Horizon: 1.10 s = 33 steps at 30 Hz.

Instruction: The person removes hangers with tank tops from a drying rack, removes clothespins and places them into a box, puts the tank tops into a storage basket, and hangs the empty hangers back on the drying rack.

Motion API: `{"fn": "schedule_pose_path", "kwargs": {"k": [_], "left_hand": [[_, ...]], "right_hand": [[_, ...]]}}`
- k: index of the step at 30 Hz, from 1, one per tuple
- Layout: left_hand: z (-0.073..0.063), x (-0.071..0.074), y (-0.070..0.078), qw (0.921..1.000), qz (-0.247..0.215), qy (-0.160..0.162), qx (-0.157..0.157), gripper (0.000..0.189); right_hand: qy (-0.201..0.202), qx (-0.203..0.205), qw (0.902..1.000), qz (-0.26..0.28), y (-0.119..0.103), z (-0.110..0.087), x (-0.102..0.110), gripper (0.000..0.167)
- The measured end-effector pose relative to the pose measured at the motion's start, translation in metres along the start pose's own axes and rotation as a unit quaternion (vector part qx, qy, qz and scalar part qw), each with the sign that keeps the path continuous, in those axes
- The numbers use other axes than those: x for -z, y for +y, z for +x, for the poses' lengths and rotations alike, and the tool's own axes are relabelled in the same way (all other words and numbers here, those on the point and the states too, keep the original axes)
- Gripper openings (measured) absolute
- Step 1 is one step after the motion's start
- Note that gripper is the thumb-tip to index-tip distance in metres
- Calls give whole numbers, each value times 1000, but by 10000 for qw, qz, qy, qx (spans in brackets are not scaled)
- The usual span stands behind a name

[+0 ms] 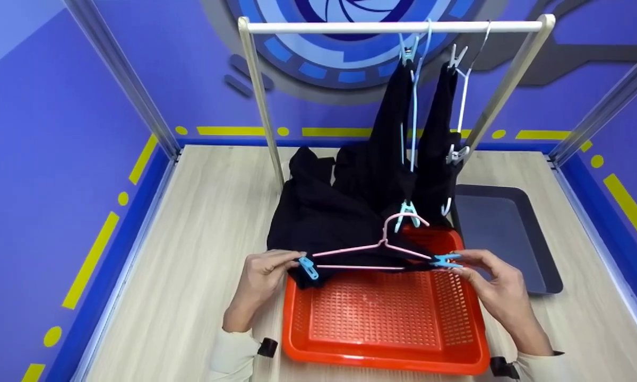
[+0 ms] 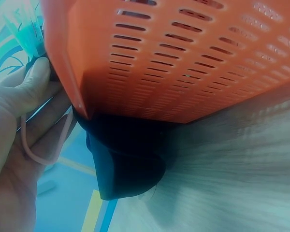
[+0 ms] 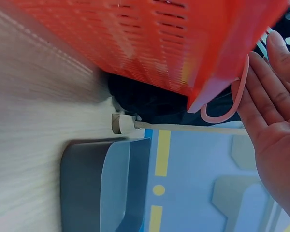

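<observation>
A pink clothes hanger (image 1: 345,249) lies level across a black garment (image 1: 324,212) above the back of the red basket (image 1: 297,339). At its left end, my left hand (image 1: 263,273) pinches the garment's edge between thumb and fingers, beside a blue clothespin (image 1: 308,268) clipped there. At the right end, my right hand (image 1: 496,281) pinches the handles of another blue clothespin (image 1: 446,260) that sits on the cloth and hanger. The left wrist view shows my left thumb (image 2: 40,70) pressed on dark cloth. In the right wrist view, my right fingers (image 3: 266,92) lie behind the hanger's looped end.
A white rack (image 1: 393,27) stands at the back. From it hang a light-blue hanger (image 1: 415,106) and a white hanger (image 1: 463,101), both with black clothes held by clothespins. A dark grey tray (image 1: 531,239) lies right of the basket. Blue walls enclose the table (image 1: 191,239).
</observation>
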<state>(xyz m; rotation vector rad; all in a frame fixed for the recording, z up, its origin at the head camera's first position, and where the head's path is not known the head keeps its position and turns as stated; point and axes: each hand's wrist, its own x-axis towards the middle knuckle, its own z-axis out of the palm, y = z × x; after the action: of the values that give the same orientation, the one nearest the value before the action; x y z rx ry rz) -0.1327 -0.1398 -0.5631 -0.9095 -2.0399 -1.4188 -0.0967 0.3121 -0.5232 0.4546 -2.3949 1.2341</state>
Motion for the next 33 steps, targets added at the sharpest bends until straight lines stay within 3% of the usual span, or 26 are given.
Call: {"fn": "schedule_pose_path", "kwargs": {"k": [12,20,25,33], "left_hand": [[-2,0,-2,9999,-43,58,-101,30],[-3,2,-2,9999,-126,30,-44,28],[-3,1,-2,10000,-31,63,-65,32],[0,-1,-2,9999,3,72,-126,31]], "right_hand": [[437,52,9990,122,3,1,-3,37],[489,-569,9952,626,-5,-2,3,32],[549,-815,9917,835,-9,-1,9,38],[963,-1157,9774,1484,-5,3,20,47]]}}
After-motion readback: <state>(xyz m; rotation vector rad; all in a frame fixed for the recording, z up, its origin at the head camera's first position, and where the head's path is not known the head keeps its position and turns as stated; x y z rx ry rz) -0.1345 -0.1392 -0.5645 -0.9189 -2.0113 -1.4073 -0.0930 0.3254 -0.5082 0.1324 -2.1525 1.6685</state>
